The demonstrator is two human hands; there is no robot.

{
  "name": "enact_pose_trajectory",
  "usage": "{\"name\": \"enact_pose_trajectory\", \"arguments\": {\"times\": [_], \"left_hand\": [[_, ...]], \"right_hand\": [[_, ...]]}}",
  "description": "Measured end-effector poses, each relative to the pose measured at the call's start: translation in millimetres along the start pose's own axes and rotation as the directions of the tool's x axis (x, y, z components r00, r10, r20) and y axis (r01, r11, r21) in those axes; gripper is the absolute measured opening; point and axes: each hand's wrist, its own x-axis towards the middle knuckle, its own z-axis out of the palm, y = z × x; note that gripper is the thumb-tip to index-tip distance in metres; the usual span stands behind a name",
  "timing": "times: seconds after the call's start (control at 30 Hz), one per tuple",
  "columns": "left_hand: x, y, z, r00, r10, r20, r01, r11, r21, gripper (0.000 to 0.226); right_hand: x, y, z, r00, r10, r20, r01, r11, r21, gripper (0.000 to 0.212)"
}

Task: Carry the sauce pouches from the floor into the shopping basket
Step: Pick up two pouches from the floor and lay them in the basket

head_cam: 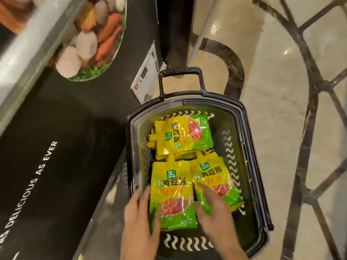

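Beside the black counter (62, 147), both hands (142, 218) seemingly rest open on basket (249, 166) pouches (172, 194).

Warm, yellowish indoor light fills the scene, fairly bright on the marble floor (277, 128) toward two o'clock, where small glare spots shine. The black panel (62, 147) at nine o'clock stays dim. Glossy sauce pouches (174, 192) carry streaks of reflection. Both hands, the left hand (139, 216) and right hand (216, 212), are smeared by motion blur. Straight lines bow near the edges, and the food picture (93, 40) at eleven o'clock looks soft.
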Motion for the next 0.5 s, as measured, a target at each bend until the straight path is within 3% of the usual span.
{"name": "enact_pose_trajectory", "arguments": {"times": [0.07,0.13,0.17,0.23,0.33,0.43,0.47,0.5], "left_hand": [[4.3,-14.1,-14.5,0.991,-0.086,-0.1,0.087,0.996,0.012,0.081],[15.5,-15.2,-24.3,0.962,-0.26,-0.08,0.255,0.965,-0.065,0.078],[22.4,-13.5,-23.2,0.96,-0.271,-0.066,0.265,0.96,-0.087,0.077],[37.7,-5.4,-15.1,0.972,-0.227,-0.056,0.22,0.97,-0.103,0.075],[64.4,-7.7,2.0,0.963,-0.23,-0.14,0.222,0.972,-0.069,0.074],[70.0,-6.4,0.4,0.975,-0.221,-0.026,0.213,0.96,-0.18,0.073],[66.8,-5.4,-0.5,0.973,-0.226,0.041,0.229,0.965,-0.127,0.069],[59.6,-12.6,3.2,0.989,-0.149,-0.016,0.147,0.985,-0.086,0.065]], "right_hand": [[4.2,2.1,-45.4,0.967,-0.148,-0.209,0.135,0.988,-0.076,0.069],[22.5,8.3,-86.6,0.909,-0.18,-0.376,0.109,0.973,-0.202,0.077],[33.4,12.0,-99.8,0.903,-0.16,-0.4,0.067,0.969,-0.236,0.082],[53.1,19.5,-102.5,0.939,-0.089,-0.331,0.008,0.971,-0.238,0.085],[68.5,42.4,-84.2,0.959,-0.117,-0.259,-0.001,0.909,-0.416,0.077],[80.9,54.4,-85.1,0.953,-0.122,-0.277,-0.027,0.877,-0.479,0.077],[83.8,53.9,-85.6,0.955,-0.105,-0.278,-0.046,0.873,-0.486,0.078],[86.2,53.4,-84.7,0.954,-0.096,-0.282,-0.053,0.876,-0.479,0.078]]}}
